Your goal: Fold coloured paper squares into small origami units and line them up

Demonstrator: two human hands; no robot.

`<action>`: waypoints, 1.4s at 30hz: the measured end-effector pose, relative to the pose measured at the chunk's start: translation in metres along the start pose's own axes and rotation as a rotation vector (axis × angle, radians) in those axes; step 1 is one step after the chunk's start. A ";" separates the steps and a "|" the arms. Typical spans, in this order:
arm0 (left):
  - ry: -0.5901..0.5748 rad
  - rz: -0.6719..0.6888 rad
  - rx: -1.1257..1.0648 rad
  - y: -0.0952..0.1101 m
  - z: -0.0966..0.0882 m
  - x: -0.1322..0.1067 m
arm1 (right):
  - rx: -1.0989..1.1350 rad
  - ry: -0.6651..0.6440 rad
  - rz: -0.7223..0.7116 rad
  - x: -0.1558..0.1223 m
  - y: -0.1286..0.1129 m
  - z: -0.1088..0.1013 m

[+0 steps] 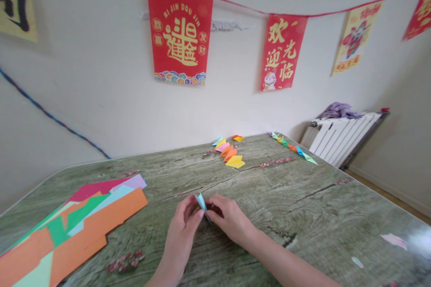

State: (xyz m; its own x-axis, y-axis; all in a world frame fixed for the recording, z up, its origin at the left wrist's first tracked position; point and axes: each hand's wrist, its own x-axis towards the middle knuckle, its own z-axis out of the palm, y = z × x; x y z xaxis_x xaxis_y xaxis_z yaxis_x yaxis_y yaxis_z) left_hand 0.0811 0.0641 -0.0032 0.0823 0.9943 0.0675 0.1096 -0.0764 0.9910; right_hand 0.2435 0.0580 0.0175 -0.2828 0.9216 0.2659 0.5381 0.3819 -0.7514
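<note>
Both hands, left [183, 226] and right [229, 219], pinched in a narrow grip on a small blue folded paper [201, 202], just above the desk [303, 197], right of the coloured paper stack [84, 224].

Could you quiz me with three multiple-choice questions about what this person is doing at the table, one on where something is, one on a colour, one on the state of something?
1. Where is the stack of coloured paper sheets?
A. On the table, on the person's left
B. On the radiator
C. On the floor

2. What colour is the small folded paper between the hands?
A. Black
B. Light blue
C. Gold

3. How is that small paper held?
A. Lying untouched on the table
B. Taped to the wall
C. Pinched between the left hand and right hand

Answers: 1 A, the sheets lie fanned out at the table's left edge. 2 B, its visible face is pale blue. 3 C, fingertips of both hands meet on it.
</note>
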 end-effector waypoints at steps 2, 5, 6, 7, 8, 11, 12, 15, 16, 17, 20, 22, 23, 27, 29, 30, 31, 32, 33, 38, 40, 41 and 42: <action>-0.034 0.001 0.002 0.005 0.006 -0.001 | 0.026 0.020 0.001 -0.001 -0.002 -0.002; -0.065 0.005 0.022 0.014 0.006 -0.003 | 0.101 0.048 -0.012 -0.004 -0.007 -0.005; -0.071 0.004 0.029 0.016 0.005 -0.004 | 0.126 0.051 -0.018 -0.005 -0.009 -0.005; -0.080 0.000 0.035 0.018 0.002 -0.006 | 0.148 0.050 -0.021 -0.006 -0.010 -0.005; -0.090 -0.003 0.042 0.019 0.000 -0.008 | 0.162 0.044 -0.021 -0.007 -0.011 -0.005; -0.129 0.012 0.067 0.022 -0.006 -0.015 | 0.165 0.021 -0.006 -0.008 -0.014 -0.002; -0.139 0.021 0.075 0.023 -0.008 -0.016 | 0.158 0.016 0.001 -0.009 -0.015 -0.001; -0.148 0.028 0.089 0.022 -0.011 -0.019 | 0.144 0.007 0.021 -0.011 -0.015 0.002; -0.152 0.024 0.091 0.021 -0.011 -0.019 | 0.152 0.004 0.028 -0.011 -0.015 0.003; -0.160 0.024 0.091 0.021 -0.012 -0.019 | 0.166 0.001 0.035 -0.011 -0.014 0.003; -0.188 0.037 0.090 0.020 -0.012 -0.019 | 0.212 -0.007 0.064 -0.011 -0.012 0.003; -0.196 0.053 0.093 0.020 -0.012 -0.019 | 0.218 -0.014 0.077 -0.010 -0.011 0.003; -0.196 0.058 0.095 0.019 -0.012 -0.020 | 0.208 -0.015 0.076 -0.011 -0.011 0.002; -0.176 0.055 0.111 0.015 -0.013 -0.021 | 0.083 0.009 0.005 -0.013 -0.013 0.001; -0.151 0.023 0.096 0.010 -0.012 -0.022 | -0.018 0.011 -0.029 -0.014 -0.015 0.000; -0.139 0.001 0.078 0.008 -0.011 -0.022 | -0.075 0.004 -0.032 -0.014 -0.017 0.000; -0.127 -0.014 0.055 0.005 -0.010 -0.023 | -0.133 -0.008 -0.024 -0.014 -0.019 -0.001; -0.119 -0.018 0.036 0.003 -0.008 -0.024 | -0.191 -0.023 -0.006 -0.014 -0.021 -0.002; -0.115 -0.007 0.023 0.001 -0.007 -0.025 | -0.242 -0.041 0.015 -0.014 -0.023 -0.003; -0.119 0.097 0.046 0.000 -0.004 -0.033 | -0.312 -0.054 0.045 -0.013 -0.023 -0.006; -0.120 0.129 0.052 0.003 -0.005 -0.036 | -0.226 0.009 -0.007 -0.013 -0.019 -0.007; -0.120 0.145 0.050 0.005 -0.005 -0.037 | -0.167 0.045 -0.053 -0.014 -0.016 -0.007; -0.119 0.162 0.046 0.008 -0.005 -0.038 | -0.106 0.082 -0.110 -0.014 -0.013 -0.008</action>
State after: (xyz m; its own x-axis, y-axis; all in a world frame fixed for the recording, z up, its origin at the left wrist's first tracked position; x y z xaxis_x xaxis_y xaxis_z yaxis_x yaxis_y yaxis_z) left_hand 0.0736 0.0257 0.0026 0.2185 0.9533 0.2087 0.1306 -0.2405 0.9618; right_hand 0.2463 0.0409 0.0284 -0.2814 0.8747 0.3947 0.5896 0.4821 -0.6480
